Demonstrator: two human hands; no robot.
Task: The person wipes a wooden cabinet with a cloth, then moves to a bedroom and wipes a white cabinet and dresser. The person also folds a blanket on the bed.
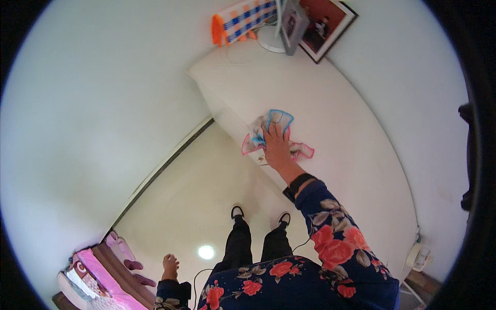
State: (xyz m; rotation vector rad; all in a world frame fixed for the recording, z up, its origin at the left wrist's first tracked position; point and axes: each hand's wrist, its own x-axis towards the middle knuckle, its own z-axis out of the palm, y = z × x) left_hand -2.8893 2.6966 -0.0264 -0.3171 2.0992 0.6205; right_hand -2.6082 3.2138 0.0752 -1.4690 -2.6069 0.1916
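Note:
My right hand (278, 145) rests on a bunched cleaning cloth (279, 118), its fingers bent over the fabric and pressing it to a white cabinet top (341, 124). The cloth is thin and greyish-white, with blue edging on one part and pink edging on others; whether it is one piece or two I cannot tell. Part of it lies hidden under the palm. Low on the left, my left hand (170, 264) hangs over the floor beside my body, fingers loosely curled and apart, with nothing in it.
At the far end of the top stand a blue-and-orange checked roll (245, 21), a grey frame (293, 28) and a larger picture frame (328, 30). Pink slippers (120, 248) and a bench with folded fabric (101, 271) are lower left. A white appliance (417, 257) sits lower right.

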